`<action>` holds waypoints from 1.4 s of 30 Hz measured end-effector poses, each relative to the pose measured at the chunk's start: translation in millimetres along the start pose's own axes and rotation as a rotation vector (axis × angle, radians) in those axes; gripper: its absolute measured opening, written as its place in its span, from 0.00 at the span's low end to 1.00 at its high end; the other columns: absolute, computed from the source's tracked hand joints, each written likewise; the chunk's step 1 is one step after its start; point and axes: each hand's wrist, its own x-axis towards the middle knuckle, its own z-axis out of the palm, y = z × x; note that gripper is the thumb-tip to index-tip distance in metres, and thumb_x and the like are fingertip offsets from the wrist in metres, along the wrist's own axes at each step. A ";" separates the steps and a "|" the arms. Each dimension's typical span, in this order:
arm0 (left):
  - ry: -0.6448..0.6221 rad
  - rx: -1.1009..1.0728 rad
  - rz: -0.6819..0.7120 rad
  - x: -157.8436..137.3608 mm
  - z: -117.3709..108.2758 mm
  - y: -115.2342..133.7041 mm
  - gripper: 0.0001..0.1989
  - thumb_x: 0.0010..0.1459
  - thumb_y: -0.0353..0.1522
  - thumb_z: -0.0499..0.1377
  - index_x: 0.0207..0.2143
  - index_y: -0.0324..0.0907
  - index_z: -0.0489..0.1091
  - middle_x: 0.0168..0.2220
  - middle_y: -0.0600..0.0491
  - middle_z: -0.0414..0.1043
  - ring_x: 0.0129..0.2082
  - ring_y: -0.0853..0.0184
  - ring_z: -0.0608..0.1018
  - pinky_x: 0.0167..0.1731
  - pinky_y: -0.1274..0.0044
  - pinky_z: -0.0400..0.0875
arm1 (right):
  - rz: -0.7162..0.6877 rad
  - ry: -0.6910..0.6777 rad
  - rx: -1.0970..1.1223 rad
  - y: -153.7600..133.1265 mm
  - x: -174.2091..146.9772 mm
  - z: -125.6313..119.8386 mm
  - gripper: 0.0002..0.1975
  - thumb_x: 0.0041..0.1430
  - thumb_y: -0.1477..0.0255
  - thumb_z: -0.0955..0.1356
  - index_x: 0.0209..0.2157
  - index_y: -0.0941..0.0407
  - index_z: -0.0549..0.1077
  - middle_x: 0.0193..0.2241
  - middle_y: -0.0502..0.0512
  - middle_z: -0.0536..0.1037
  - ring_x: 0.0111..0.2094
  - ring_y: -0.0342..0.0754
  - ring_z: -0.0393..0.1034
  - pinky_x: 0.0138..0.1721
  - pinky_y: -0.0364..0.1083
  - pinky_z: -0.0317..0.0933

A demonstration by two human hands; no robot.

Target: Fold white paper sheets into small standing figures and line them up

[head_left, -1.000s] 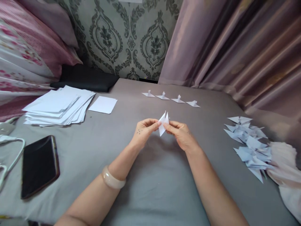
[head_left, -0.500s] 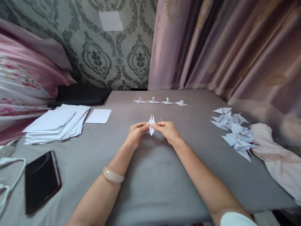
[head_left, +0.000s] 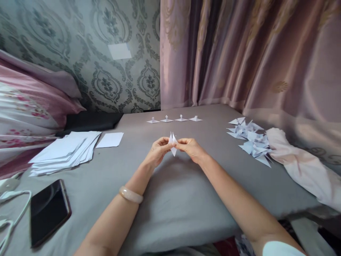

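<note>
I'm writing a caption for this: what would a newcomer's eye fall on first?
Probably the folded white paper near the centre, pinched between the left hand and the right hand, two points sticking up. Beyond it, four small paper figures sit in a row; a heap of folded papers lies at the right.

No text, label, brand, number or sign can be read.
</note>
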 end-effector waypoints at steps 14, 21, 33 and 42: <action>-0.102 0.051 -0.034 3.8 1.5 4.9 0.11 0.44 0.34 0.71 0.28 0.37 0.78 0.29 0.49 0.78 0.31 0.68 0.76 0.38 0.75 0.69 | -0.048 0.058 0.012 -1.6 -14.4 -3.8 0.15 0.39 0.60 0.76 0.27 0.56 0.79 0.26 0.50 0.79 0.29 0.42 0.68 0.38 0.45 0.61; -0.117 0.134 -0.080 7.6 -6.4 4.3 0.10 0.43 0.35 0.72 0.27 0.40 0.79 0.28 0.52 0.76 0.28 0.71 0.74 0.29 0.79 0.68 | -0.166 0.084 -0.099 1.3 -16.6 -3.1 0.19 0.45 0.60 0.75 0.37 0.55 0.78 0.34 0.53 0.79 0.34 0.45 0.71 0.40 0.47 0.64; -0.248 0.132 -0.198 2.2 -3.6 -11.5 0.09 0.49 0.35 0.69 0.33 0.40 0.80 0.33 0.51 0.78 0.37 0.67 0.77 0.41 0.75 0.71 | -0.056 0.127 -0.087 0.0 -27.5 -7.3 0.11 0.45 0.65 0.75 0.31 0.54 0.80 0.32 0.52 0.80 0.37 0.48 0.73 0.41 0.46 0.65; -0.270 0.147 -0.182 -0.2 -1.7 -12.1 0.10 0.52 0.35 0.67 0.36 0.39 0.79 0.35 0.50 0.78 0.36 0.67 0.77 0.42 0.73 0.70 | -0.033 0.179 -0.085 -0.2 -30.9 -5.8 0.07 0.47 0.67 0.75 0.28 0.54 0.80 0.28 0.50 0.78 0.33 0.45 0.72 0.38 0.45 0.64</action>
